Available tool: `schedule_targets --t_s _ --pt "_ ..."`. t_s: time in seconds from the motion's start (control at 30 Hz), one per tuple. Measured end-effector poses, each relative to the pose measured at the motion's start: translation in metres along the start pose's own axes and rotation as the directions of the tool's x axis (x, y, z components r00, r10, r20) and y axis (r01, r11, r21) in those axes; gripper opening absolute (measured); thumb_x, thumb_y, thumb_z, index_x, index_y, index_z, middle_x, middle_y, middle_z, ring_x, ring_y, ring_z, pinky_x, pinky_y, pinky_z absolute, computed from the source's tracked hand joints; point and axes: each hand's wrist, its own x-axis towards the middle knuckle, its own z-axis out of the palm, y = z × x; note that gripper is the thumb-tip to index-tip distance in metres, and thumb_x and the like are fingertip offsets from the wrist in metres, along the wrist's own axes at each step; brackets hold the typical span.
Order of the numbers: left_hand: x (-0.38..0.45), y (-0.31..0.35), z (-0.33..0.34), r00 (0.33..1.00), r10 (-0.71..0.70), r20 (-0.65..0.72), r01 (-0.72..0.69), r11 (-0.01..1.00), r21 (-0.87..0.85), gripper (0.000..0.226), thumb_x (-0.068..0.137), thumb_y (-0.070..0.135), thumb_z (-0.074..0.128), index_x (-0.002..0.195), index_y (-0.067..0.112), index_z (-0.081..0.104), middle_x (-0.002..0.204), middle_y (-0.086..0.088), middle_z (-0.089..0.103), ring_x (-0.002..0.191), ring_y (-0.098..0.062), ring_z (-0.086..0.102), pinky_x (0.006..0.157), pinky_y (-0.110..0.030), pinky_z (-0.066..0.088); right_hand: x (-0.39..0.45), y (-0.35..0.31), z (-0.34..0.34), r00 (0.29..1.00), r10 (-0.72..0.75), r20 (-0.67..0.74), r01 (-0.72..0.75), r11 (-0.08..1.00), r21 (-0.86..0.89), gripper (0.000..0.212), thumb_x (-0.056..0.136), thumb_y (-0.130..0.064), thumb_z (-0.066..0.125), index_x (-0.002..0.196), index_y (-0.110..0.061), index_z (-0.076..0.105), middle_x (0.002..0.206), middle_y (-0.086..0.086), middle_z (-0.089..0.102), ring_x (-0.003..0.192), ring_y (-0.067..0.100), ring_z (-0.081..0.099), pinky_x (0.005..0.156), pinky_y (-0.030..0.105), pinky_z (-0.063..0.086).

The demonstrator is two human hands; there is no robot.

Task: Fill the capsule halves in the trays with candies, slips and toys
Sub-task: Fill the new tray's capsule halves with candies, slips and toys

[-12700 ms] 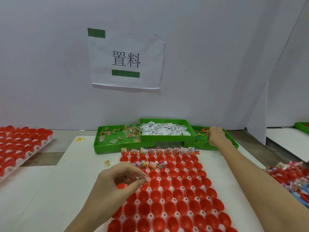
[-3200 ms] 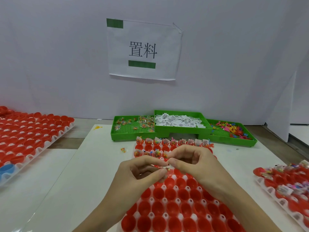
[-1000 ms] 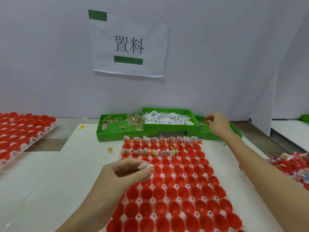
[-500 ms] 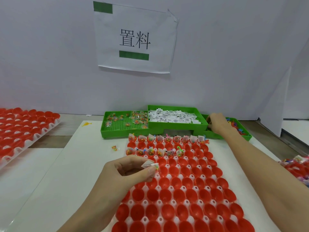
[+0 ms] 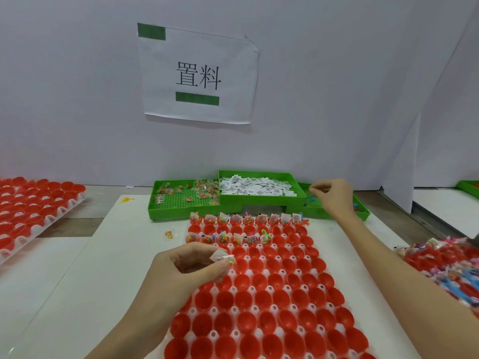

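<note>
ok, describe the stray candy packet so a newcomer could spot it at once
Start at the green candy bin, back left of the red capsule tray. On the white mat between them lies the stray candy packet, alone, just left of the tray's second row, in no capsule half.

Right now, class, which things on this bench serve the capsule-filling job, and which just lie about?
In use:
left hand pinching a candy packet and slip
right hand over the toy tray
capsule tray
candy tray
slip tray

Lying about:
stray candy packet
yellow toy
wall sign

White partition wall, paper sign, white tabletop.
</note>
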Motion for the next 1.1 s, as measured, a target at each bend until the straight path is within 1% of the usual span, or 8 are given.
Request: schedule_targets --t_s 0.1,0.27,0.37,0.5,0.77,0.9,1.0,1.1 --pt "-0.002 0.001 0.003 0.998 0.052 -0.034 -0.051 0.998 0.035 0.027 0.067 0.028 0.091 0.092 0.023 0.083 0.088 -0.007 0.080 0.083 -0.020 0.078 0.076 -0.016 0.058 -0.040 -0.029 -0.016 0.999 0.044 -0.027 -0.035 0.957 0.288 0.011 0.084 -0.018 0.082 0.095 -0.016 0.081 0.085 -0.007 0.077 0.075 0.004 0.071 0.087 0.031 0.059" --pt "-0.005 0.003 0.007 0.986 0.168 -0.005 -0.167 0.981 0.094 0.019 0.070 0.026 0.090 0.087 0.023 0.083 0.087 -0.003 0.080 0.084 -0.018 0.078 0.077 -0.017 0.058 -0.133 -0.088 -0.045 0.955 -0.150 0.255 -0.028 0.811 0.584 0.012 0.082 -0.028 0.084 0.094 -0.029 0.082 0.089 -0.007 0.080 0.084 0.011 0.076 0.077 0.018 0.058" --pt "-0.006 0.004 0.008 0.976 0.216 0.026 -0.218 0.966 0.137 0.017 0.071 0.027 0.090 0.087 0.025 0.083 0.086 -0.002 0.080 0.082 -0.016 0.077 0.075 -0.018 0.059 -0.167 -0.121 -0.046 0.851 -0.306 0.427 -0.026 0.788 0.615 0.009 0.085 -0.025 0.083 0.094 -0.028 0.083 0.088 -0.004 0.080 0.084 0.012 0.077 0.076 0.016 0.057" --pt "-0.006 0.001 0.009 0.959 0.281 0.019 -0.279 0.939 0.202 0.016 0.071 0.028 0.088 0.086 0.030 0.084 0.084 0.002 0.080 0.082 -0.013 0.077 0.075 -0.018 0.059 -0.190 -0.135 -0.036 0.782 -0.390 0.487 0.025 0.800 0.600 0.009 0.087 -0.017 0.080 0.095 -0.020 0.084 0.088 -0.008 0.080 0.085 0.008 0.076 0.078 0.019 0.058" --pt "-0.008 -0.011 0.018 0.920 0.392 -0.015 -0.374 0.887 0.270 0.019 0.070 0.024 0.086 0.086 0.034 0.084 0.087 0.003 0.079 0.083 -0.016 0.076 0.075 -0.021 0.060 -0.194 -0.126 -0.035 0.778 -0.394 0.489 0.062 0.823 0.564 0.009 0.091 -0.018 0.076 0.096 -0.022 0.083 0.086 -0.012 0.078 0.082 0.004 0.075 0.074 0.016 0.056" --pt "-0.008 -0.010 0.020 0.908 0.414 -0.066 -0.382 0.881 0.279 0.020 0.068 0.028 0.086 0.087 0.033 0.085 0.088 -0.001 0.074 0.076 -0.020 0.071 0.069 -0.024 0.059 -0.190 -0.121 -0.040 0.793 -0.390 0.468 0.081 0.829 0.553 0.008 0.091 -0.023 0.077 0.095 -0.026 0.083 0.088 -0.014 0.078 0.085 0.005 0.075 0.079 0.021 0.059" --pt "-0.007 -0.006 0.019 0.921 0.388 -0.049 -0.364 0.896 0.254 0.020 0.065 0.029 0.087 0.085 0.032 0.085 0.085 -0.004 0.076 0.073 -0.023 0.073 0.071 -0.030 0.062 -0.185 -0.118 -0.043 0.758 -0.408 0.509 0.039 0.807 0.590 0.009 0.091 -0.025 0.077 0.098 -0.026 0.083 0.091 -0.010 0.079 0.087 0.007 0.076 0.083 0.026 0.060" --pt "-0.007 -0.003 0.017 0.933 0.359 -0.028 -0.345 0.913 0.217 0.018 0.065 0.028 0.088 0.083 0.028 0.084 0.079 -0.005 0.078 0.072 -0.021 0.077 0.072 -0.026 0.062 -0.187 -0.118 -0.041 0.708 -0.458 0.538 0.031 0.781 0.624 0.014 0.087 -0.026 0.081 0.101 -0.025 0.082 0.094 -0.010 0.079 0.089 0.007 0.076 0.083 0.021 0.059"
